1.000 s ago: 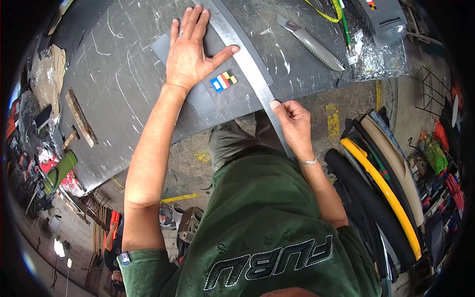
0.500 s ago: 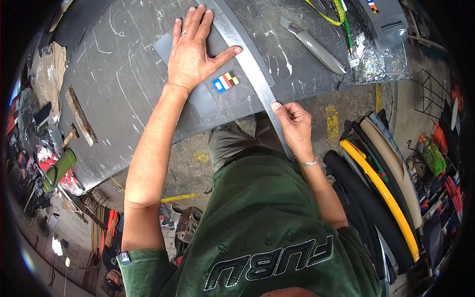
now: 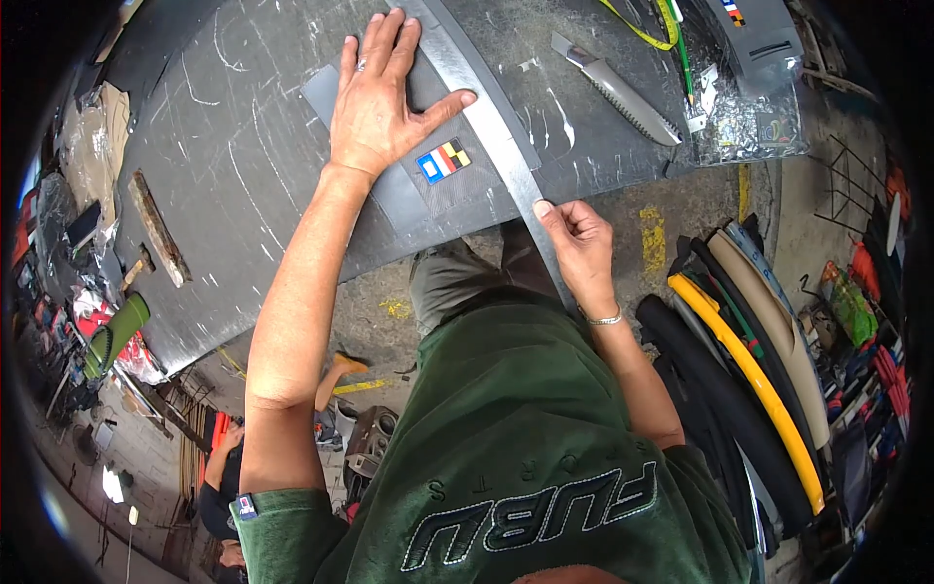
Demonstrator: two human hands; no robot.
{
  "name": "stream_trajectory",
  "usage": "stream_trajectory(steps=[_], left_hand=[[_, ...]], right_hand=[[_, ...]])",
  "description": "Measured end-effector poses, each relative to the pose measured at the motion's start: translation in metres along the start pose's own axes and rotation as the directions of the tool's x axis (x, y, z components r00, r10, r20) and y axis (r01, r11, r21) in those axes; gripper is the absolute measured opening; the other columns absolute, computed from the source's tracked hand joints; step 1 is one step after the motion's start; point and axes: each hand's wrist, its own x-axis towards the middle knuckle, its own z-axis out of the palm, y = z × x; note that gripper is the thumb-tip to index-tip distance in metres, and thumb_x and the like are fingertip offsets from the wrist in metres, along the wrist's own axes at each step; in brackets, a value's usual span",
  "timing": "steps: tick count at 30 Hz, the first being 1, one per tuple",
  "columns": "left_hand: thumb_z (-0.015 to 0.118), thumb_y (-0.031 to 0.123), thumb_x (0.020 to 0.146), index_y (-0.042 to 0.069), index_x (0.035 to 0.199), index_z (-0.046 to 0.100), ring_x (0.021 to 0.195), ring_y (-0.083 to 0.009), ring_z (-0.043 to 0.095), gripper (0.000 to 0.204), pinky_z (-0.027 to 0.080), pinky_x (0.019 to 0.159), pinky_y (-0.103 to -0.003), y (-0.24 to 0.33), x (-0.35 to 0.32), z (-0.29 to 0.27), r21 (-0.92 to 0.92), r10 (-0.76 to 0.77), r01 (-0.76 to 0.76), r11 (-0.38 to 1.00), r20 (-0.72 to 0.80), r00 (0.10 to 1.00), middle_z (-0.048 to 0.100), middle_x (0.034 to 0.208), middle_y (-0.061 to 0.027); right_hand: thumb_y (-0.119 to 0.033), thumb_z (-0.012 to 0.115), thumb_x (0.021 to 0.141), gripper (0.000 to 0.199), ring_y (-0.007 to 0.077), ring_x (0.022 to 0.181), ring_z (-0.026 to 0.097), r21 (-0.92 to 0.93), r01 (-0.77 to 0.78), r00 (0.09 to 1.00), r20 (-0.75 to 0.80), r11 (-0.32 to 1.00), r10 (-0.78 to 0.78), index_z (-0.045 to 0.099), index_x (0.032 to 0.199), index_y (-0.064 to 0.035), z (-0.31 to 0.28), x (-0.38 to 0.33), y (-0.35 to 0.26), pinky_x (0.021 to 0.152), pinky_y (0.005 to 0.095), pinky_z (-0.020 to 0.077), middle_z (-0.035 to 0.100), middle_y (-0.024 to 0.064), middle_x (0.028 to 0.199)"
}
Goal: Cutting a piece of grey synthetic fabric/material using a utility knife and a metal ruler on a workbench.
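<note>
My left hand (image 3: 377, 122) lies flat on a dark grey piece of sheet material (image 3: 397, 200), fingers stretched out. Its thumb presses on a long metal ruler (image 3: 504, 146) laid slantwise across the sheet. With closed fingers, my right hand (image 3: 581, 243) pinches the ruler where it juts past the table's near edge toward my body. Between the left wrist and the ruler sits a small patch (image 3: 444, 162) in blue, white, red, yellow and black. To the ruler's right, a grey snap-off utility knife (image 3: 623, 92) rests on the table, touched by neither hand.
On the scratched dark table (image 3: 224, 195) are a yellow tape measure (image 3: 665, 29), a green pencil (image 3: 685, 68), a wooden strip (image 3: 161, 229) and a hammer (image 3: 138, 268). Rolls of material, one yellow (image 3: 749, 389), stand at right. Another person (image 3: 222, 487) is at lower left.
My hands, the ruler and the sheet hold their places. At lower left the other person has shifted, and a bare foot now shows on the floor beside my left arm.
</note>
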Motion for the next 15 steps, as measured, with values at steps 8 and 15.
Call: stream_trajectory(steps=[8, 15], left_hand=[[0.077, 0.058, 0.079, -0.007, 0.151, 0.043, 0.151, -0.0430, 0.033, 0.102, 0.019, 0.126, -0.056, 0.0007, 0.0005, -0.0005, 0.003, 0.002, -0.002, 1.000, -0.002, 1.000, 0.039, 0.158, -0.0298], [0.077, 0.058, 0.080, -0.007, 0.151, 0.043, 0.151, -0.0428, 0.032, 0.102, 0.019, 0.126, -0.056, 0.0012, 0.0007, -0.0006, 0.005, -0.007, 0.007, 1.000, 0.012, 1.000, 0.039, 0.158, -0.0298]], right_hand=[[-0.019, 0.076, 0.098, 0.030, -0.0001, 0.065, 0.038, -0.016, -0.005, 1.000, -0.001, 1.000, 0.005, 0.062, 0.078, -0.0029, -0.0008, 0.0004, 0.0010, 0.056, 0.0208, 0.0310, 0.050, -0.0108, 0.070], [-0.018, 0.076, 0.098, 0.029, -0.0001, 0.065, 0.038, -0.046, 0.007, 1.000, 0.002, 0.999, -0.007, 0.061, 0.078, -0.0029, -0.0020, 0.0017, 0.0058, 0.056, 0.0210, 0.0314, 0.050, -0.0106, 0.071]])
